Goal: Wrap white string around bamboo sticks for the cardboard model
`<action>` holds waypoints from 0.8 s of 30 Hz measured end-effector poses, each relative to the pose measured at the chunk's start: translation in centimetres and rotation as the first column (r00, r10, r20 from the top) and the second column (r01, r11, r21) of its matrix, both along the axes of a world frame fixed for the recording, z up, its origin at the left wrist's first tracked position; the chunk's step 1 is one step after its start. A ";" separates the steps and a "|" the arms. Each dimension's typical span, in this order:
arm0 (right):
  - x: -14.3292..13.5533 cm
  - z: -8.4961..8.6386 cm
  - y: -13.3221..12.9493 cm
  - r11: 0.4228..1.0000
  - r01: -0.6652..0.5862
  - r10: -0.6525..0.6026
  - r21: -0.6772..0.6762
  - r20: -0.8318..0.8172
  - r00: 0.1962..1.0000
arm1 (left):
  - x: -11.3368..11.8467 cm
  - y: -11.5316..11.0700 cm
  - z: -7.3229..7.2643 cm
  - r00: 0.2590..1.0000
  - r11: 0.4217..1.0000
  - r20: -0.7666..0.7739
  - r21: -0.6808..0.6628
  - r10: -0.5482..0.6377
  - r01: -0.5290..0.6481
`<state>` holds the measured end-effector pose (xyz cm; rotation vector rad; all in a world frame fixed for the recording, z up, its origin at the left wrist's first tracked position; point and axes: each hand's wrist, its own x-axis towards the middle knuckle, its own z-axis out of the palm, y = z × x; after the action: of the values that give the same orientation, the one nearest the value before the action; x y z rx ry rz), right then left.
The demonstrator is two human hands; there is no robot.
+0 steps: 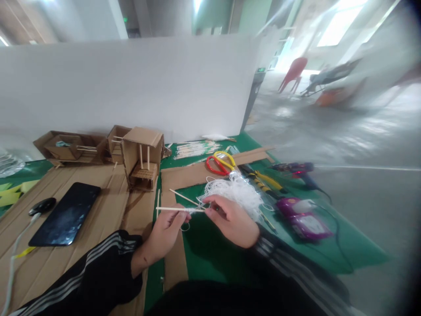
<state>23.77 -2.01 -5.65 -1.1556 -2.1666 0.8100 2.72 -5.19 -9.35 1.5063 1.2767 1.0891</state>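
Note:
Between thumb and fingers my left hand (167,230) pinches a thin wooden stick (174,210) that lies nearly level. My right hand (230,219) is closed at the stick's right end, thumb and forefinger together there. White string (190,210) is wound about the stick between the hands, and a small loop of it hangs below. A second wooden stick (182,196) slants down to meet the first near my right fingers. Just behind my right hand lies a loose heap of white string (233,188). Whether my right fingers grip string as well as stick is hard to see.
Red-and-yellow-handled scissors (221,163) rest on cardboard behind the string. At the right are pliers (269,181), a glue gun (292,167) and a purple device (304,219) with a cable. A cardboard box model (143,153) and a phone (66,215) are at the left.

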 end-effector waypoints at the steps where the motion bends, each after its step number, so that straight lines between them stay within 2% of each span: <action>1: 0.0 0.0 0.1 1.000 -0.022 0.022 0.016 0.007 1.000 | 0.0 0.0 0.0 1.000 1.000 0.002 -0.004 -0.001 0.001; 3: 0.0 0.0 0.2 0.997 -0.040 0.039 0.058 0.013 0.999 | -0.1 0.0 -0.1 1.000 1.000 -0.007 -0.013 -0.002 0.002; 5: 0.1 -0.1 0.2 0.997 0.000 0.000 0.076 0.003 1.000 | -0.1 0.0 -0.1 1.000 1.000 -0.019 -0.020 -0.003 0.002; 8: 0.2 -0.2 0.1 0.999 0.049 -0.049 -0.003 -0.007 0.999 | -0.2 0.0 -0.2 1.000 1.000 -0.019 -0.025 0.004 -0.005; 11: 0.3 0.1 -0.1 0.998 0.009 -0.008 -0.069 0.008 1.000 | -0.2 0.0 -0.2 1.000 1.000 0.002 -0.028 0.007 -0.007; 15: 0.2 0.3 0.0 0.997 -0.063 0.061 0.049 0.032 0.998 | -0.1 0.0 -0.2 1.000 0.999 0.008 -0.027 -0.027 0.027; 18: 0.2 0.2 0.1 0.995 -0.016 0.014 0.101 0.015 1.000 | -0.2 0.0 -0.3 1.000 0.999 0.012 -0.033 -0.021 0.021; 21: 0.1 0.1 0.1 0.998 -0.004 0.004 0.055 0.000 1.000 | -0.3 0.1 -0.5 1.000 0.999 0.026 -0.047 -0.010 0.011; 24: 0.1 0.2 0.0 0.999 -0.046 0.046 0.016 0.014 0.999 | -0.3 0.1 -0.7 0.999 0.998 0.032 -0.057 -0.001 0.003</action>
<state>23.86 -2.04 -5.42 -1.1105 -2.2145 0.8043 2.44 -5.13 -10.06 1.4417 1.2732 1.0628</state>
